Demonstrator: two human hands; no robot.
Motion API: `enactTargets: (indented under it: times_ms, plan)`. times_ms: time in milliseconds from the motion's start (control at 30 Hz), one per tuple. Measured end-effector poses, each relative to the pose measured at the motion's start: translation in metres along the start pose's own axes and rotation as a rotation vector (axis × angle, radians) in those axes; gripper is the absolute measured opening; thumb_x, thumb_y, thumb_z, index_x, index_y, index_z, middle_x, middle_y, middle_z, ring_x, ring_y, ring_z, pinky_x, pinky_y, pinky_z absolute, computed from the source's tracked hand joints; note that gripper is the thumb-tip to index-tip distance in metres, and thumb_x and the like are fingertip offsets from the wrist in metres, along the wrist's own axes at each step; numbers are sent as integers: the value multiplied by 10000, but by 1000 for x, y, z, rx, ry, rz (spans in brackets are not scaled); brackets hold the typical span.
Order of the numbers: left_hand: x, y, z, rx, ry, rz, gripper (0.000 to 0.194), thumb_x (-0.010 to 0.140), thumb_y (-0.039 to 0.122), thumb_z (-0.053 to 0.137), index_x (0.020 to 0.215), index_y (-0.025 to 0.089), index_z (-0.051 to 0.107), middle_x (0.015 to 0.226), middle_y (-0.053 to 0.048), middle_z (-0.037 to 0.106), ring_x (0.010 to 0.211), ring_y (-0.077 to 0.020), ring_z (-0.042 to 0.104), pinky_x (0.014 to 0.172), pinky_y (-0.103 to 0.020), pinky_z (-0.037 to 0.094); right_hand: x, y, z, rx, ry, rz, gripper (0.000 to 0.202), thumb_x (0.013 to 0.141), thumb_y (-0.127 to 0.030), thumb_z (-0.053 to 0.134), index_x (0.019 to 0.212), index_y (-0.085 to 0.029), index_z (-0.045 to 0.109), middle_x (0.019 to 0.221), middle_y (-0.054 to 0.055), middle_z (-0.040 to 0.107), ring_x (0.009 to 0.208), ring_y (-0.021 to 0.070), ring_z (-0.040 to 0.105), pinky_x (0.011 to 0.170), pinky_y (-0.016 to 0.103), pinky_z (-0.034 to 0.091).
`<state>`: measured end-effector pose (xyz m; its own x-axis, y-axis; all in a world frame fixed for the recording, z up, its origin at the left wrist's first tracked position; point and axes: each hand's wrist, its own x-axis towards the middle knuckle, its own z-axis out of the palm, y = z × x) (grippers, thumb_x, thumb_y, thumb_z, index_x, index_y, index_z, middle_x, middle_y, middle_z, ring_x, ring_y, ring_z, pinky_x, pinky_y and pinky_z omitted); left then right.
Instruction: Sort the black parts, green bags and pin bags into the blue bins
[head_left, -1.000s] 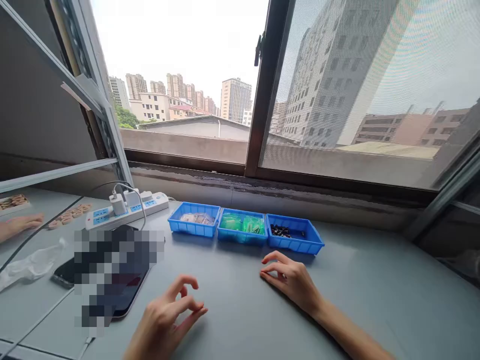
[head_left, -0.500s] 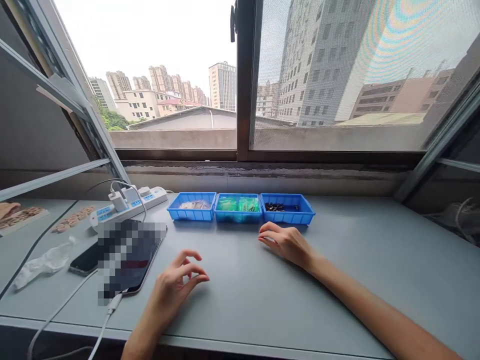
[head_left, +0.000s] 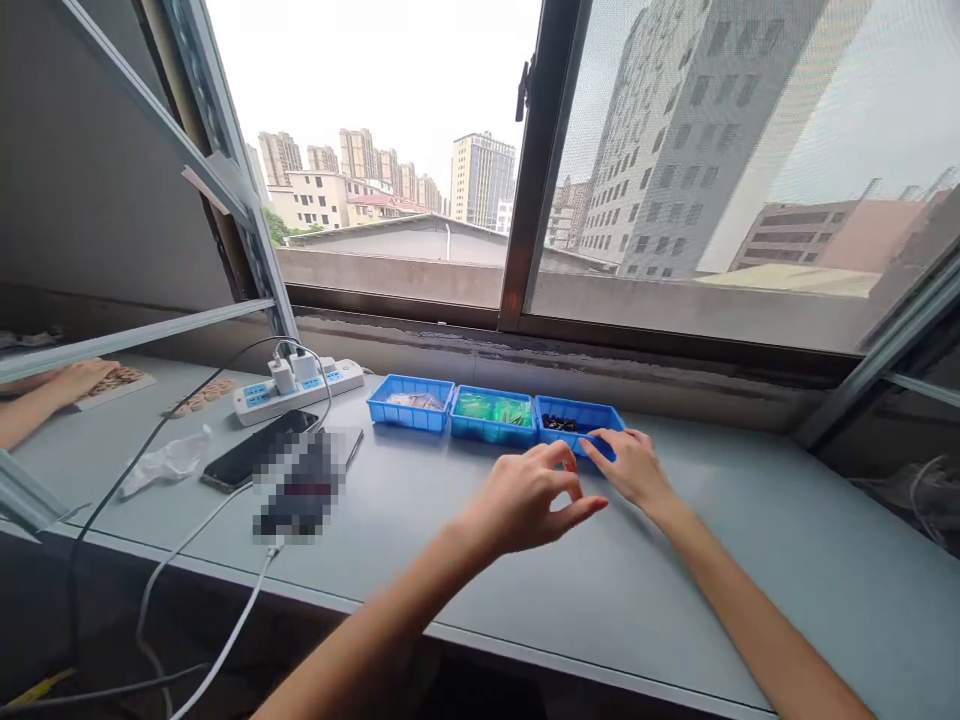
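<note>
right hand at the right blue box, thumb and fingers over its near edge and right part. fingertips fairly close together; cannot tell if they hold anything or touch the box. small black parts lie in that box, mostly left of the fingers.

left hand above the table, nearer the camera than the boxes, fingers curled, thumb and index apart with a moderate gap, nothing seen between. thumb points toward the right hand, hands near each other, not touching.

middle blue box beside the right one, has green packs. left blue box next in the row, has pale pieces; details too small. row sits near the wall below the window.

left side of table: white power strip with plugs in, black phone, a pixelated device beside it, white cord running off the near edge, crumpled clear bag. far left, another person's hand over a tray of small brown pieces.
</note>
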<state>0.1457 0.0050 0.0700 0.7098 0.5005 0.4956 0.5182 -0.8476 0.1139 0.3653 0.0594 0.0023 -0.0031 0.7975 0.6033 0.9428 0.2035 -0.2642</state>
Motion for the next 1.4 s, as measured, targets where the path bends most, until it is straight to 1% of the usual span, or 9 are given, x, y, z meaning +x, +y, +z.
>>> enactTargets:
  times_ms: [133,267,367,500,633,867,1200,1333,1400]
  plan:
    - [24,-8,34,54,-31,60,212,881,364,586,861,171,670,954,-55,648,838,-198,639,627,-268,475,-1,-5,-12,-12,-7,18,572,864,-572,334,538,-239,666,567,54,689,730,250,656,749,368,456]
    - [29,-22,57,97,-64,118,219,923,325,514,1044,170,611,1048,-71,647,927,-211,625,763,-315,488,-2,0,-24,128,3,96,585,815,-597,395,382,-232,543,393,19,555,414,167,531,518,289,408]
    - [22,-26,69,86,-95,165,282,913,357,522,1114,163,565,1108,-64,641,1032,-213,592,834,-314,470,1,10,-31,290,55,232,523,785,-582,434,428,-230,586,402,7,557,399,162,540,537,286,435]
    - [13,-23,79,26,-57,237,349,912,400,496,1167,163,523,1252,-75,588,1152,-229,532,911,-319,432,5,21,-38,150,60,448,429,716,-600,482,653,-241,708,624,42,687,564,230,639,546,320,443]
    - [11,-21,78,-36,-71,190,418,916,432,456,1232,161,488,1304,-88,565,1142,-235,548,892,-320,444,4,29,-34,-8,-45,493,400,707,-606,516,822,-289,731,785,39,720,702,267,659,546,330,432]
    - [10,-24,76,-91,-90,196,450,942,409,401,1299,141,460,1408,-107,479,1378,-268,324,1063,-364,352,3,39,-23,125,-254,511,426,617,-451,600,973,-243,710,918,50,751,836,271,683,650,329,496]
    - [9,-23,52,-305,-197,162,612,877,438,534,1413,200,358,1529,-56,283,1436,-221,148,1172,-380,199,0,41,-52,38,-414,433,310,580,-564,635,530,-263,688,552,18,683,529,230,634,464,289,418]
    - [6,-25,52,-356,-188,97,613,909,492,470,1422,178,352,1521,-72,296,1432,-225,160,1171,-395,193,-1,23,-62,126,-510,278,225,633,-422,550,506,-236,559,456,-33,583,439,157,545,425,235,359]
    - [5,-26,54,-373,-243,75,592,933,495,423,1420,163,360,1506,-90,326,1427,-230,174,1166,-398,204,-4,4,-70,103,-448,245,153,630,-327,487,515,-228,494,453,-52,545,454,136,508,466,227,340]
